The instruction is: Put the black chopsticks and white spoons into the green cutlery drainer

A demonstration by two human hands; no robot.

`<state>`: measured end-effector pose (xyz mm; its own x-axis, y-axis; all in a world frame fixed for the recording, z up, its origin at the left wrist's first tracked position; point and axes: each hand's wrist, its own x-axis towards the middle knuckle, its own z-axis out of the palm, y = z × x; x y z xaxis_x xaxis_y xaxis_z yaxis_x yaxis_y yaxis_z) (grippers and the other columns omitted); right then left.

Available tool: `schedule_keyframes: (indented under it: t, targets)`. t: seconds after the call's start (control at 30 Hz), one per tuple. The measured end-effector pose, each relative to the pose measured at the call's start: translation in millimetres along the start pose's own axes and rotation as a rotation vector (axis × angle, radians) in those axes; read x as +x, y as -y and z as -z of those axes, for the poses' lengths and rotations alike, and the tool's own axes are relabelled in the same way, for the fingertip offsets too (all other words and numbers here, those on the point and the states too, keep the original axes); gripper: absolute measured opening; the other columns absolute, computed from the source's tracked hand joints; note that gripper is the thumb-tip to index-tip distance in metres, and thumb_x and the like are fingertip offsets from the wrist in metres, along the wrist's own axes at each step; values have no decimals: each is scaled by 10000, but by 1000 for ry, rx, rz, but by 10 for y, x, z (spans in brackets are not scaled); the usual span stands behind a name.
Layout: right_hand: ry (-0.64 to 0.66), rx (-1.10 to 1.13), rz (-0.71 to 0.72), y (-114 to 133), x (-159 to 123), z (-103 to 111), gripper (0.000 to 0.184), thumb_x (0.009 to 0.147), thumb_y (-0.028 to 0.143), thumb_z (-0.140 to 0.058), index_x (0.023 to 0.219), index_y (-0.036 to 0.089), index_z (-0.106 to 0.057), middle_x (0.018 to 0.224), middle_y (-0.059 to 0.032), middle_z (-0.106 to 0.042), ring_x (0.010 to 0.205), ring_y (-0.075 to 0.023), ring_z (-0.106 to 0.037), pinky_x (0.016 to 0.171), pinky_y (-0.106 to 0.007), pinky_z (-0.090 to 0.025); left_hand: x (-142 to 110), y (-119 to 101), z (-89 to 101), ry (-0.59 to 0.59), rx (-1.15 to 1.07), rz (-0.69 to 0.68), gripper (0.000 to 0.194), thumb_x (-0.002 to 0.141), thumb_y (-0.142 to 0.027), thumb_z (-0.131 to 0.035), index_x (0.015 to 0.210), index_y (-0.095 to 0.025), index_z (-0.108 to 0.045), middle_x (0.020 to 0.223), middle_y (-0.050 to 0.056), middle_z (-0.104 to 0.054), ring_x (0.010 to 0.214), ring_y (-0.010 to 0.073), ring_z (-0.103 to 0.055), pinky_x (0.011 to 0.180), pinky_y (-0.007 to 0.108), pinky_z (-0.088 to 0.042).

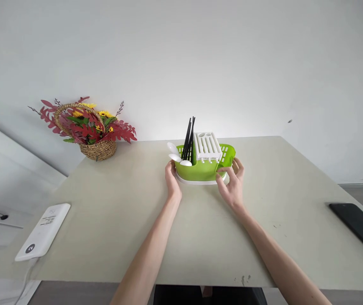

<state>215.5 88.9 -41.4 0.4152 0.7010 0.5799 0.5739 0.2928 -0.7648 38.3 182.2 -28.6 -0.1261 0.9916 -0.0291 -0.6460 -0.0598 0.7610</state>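
Note:
A green plastic utensil holder with a white base tray stands upright on the table, held between my two hands. My left hand cups its left end. My right hand grips the right end, thumb in front and fingers curled around the side. Several black chopsticks lean upright in the left compartment. White spoons stick out there too, heads up. A white slotted knife rack with small hooks on its front edge sits in the middle. The fingertips behind the holder are partly hidden.
At the back left stands a wicker basket of red leaves and yellow flowers. A white power bank with a cable lies at the left edge. A black phone lies at the right edge. The wall borders the table's back.

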Motion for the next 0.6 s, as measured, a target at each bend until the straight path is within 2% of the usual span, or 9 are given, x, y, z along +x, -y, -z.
schedule_keyframes:
  t: [0.13, 0.27, 0.37, 0.6]
  targets:
    - [-21, 28, 26, -9, -24, -13, 108, 900, 337, -656, 890, 230, -658, 1566, -93, -324, 1530, -359, -352, 1213, -604, -357, -21, -2, -14, -28, -46, -4, 297, 951, -447, -597, 1015, -202, -752, 1067, 10, -759, 1113, 200, -673, 872, 228, -496]
    - [-52, 43, 51, -31, -31, -18, 176, 930, 342, -635, 806, 218, -634, 1503, -86, -349, 1499, -344, -381, 1239, -609, -323, -28, -10, -19, -54, -70, -20, 291, 962, -430, -579, 991, -193, -745, 1003, 7, -752, 1007, 180, -683, 814, 214, -502]
    - [-72, 51, 61, -45, -15, -16, 226, 949, 361, -630, 779, 211, -629, 1485, -87, -358, 1472, -333, -405, 1243, -601, -329, -16, 1, -12, -67, -49, -22, 304, 965, -432, -556, 984, -191, -739, 992, 7, -750, 989, 176, -683, 809, 211, -507]
    - [-89, 59, 47, -28, 21, 0, 287, 975, 381, -602, 748, 205, -608, 1454, -104, -367, 1426, -311, -449, 1181, -562, -435, 45, 72, 67, -105, 119, -60, 345, 967, -460, -500, 1020, -205, -727, 1018, 26, -756, 1072, 195, -688, 898, 251, -524]
